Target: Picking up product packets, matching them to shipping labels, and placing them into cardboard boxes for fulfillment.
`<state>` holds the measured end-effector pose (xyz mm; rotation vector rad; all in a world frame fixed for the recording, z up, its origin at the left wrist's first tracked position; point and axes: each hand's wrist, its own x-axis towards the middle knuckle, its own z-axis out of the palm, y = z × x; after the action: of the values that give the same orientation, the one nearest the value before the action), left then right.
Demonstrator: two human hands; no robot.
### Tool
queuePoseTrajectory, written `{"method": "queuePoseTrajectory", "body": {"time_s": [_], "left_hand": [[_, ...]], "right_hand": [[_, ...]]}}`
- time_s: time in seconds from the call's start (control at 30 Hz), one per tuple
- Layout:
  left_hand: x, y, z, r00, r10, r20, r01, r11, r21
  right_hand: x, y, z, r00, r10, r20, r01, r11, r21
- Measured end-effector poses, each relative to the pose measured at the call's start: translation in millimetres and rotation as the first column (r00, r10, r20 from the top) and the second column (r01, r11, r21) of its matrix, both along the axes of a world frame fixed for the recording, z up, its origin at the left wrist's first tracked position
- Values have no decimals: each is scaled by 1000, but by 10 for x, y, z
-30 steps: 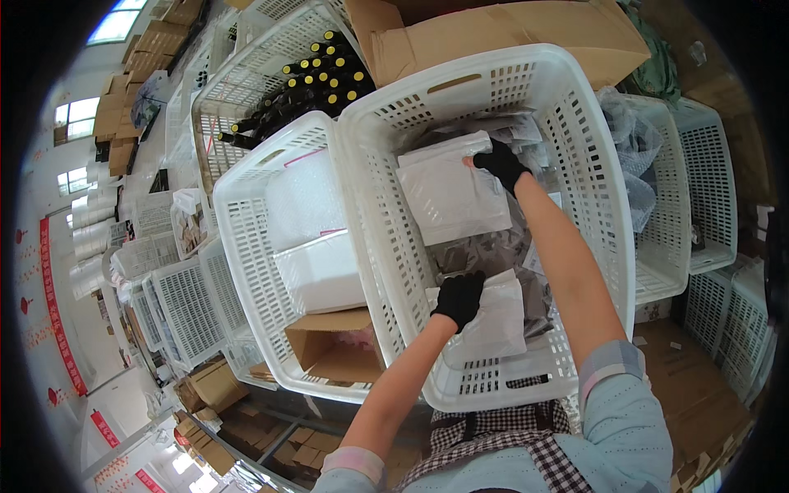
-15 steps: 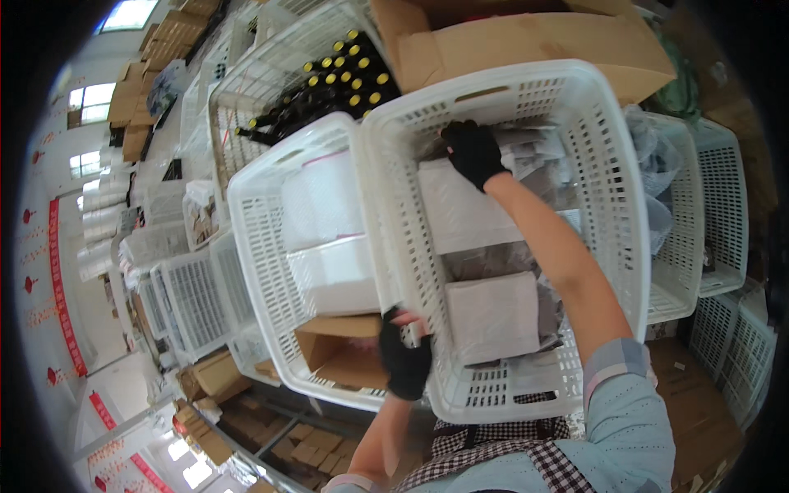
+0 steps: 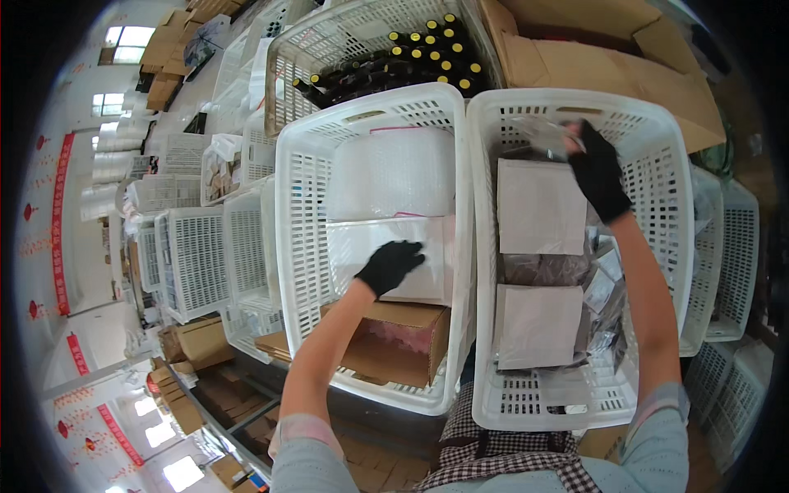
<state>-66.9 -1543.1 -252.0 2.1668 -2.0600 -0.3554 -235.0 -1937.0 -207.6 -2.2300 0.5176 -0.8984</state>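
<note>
Basket (image 3: 483,246), clear plastic (image 3: 540,133) in right hand (image 3: 597,171).

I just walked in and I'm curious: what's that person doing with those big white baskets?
The person's gloved left hand is over a white package in the left basket; I can't tell if it's touching. The gloved right hand is at the far end of the right basket, with its fingers by some clear plastic that they may be holding. Two flat, pale packets lie in that basket, and an open cardboard box sits in the left one.
</note>
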Motion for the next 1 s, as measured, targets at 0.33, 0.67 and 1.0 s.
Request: {"method": "queuePoseTrajectory", "body": {"time_s": [0.33, 0.67, 1.0], "left_hand": [[410, -617, -317, 973, -88, 212, 16, 947, 321], [-188, -333, 2517, 918, -136, 372, 104, 989, 105], [-807, -209, 3625, 991, -89, -99, 62, 967, -248]], "right_hand": [[-1301, 1188, 636, 998, -63, 27, 2, 428, 904], [-329, 1906, 2281, 924, 311, -221, -353, 917, -188], [-172, 2085, 3079, 662, 517, -543, -731, 604, -316]]}}
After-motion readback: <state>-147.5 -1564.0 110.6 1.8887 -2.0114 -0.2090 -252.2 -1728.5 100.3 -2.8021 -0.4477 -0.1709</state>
